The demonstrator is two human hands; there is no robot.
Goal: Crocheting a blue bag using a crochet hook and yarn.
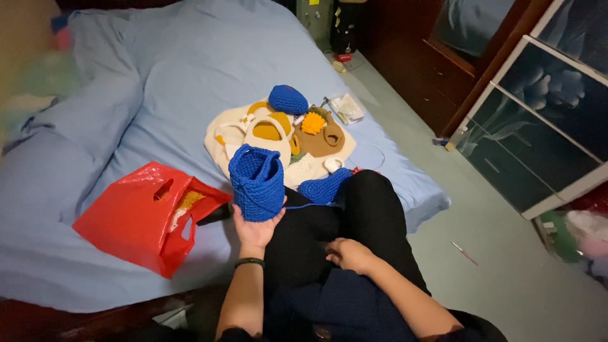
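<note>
A bed [158, 69] with a pale blue sheet fills most of the view, its right edge running beside a light floor [506, 272] and dark wooden furniture. Blue pillows [76, 120] lie along the bed's left side. The person sits at the bed's near edge, legs in black trousers [373, 215] stretched across it.

Near the near-left part of the bed lies a red plastic bag [136, 218], open at its right end, with something yellow showing inside. Toward the middle of the bed, close to the right edge, a cream crocheted piece [231, 136] is spread flat with smaller crocheted items on it: a cream-and-yellow bag [269, 130], a brown piece [323, 142], a yellow flower [313, 123] and a round blue piece [287, 99]. Another blue piece [323, 189] rests against the knee.

The left hand [255, 229] holds up a blue crocheted bag [256, 183] from underneath, palm cupping its base, its mouth open upward, between the red bag and the knee. A blue yarn strand [310, 205] trails from it. The right hand [348, 253] rests loosely curled on the lap, holding nothing that can be made out. The hands are apart.

A thin hook-like tool [464, 253] lies on the floor.
</note>
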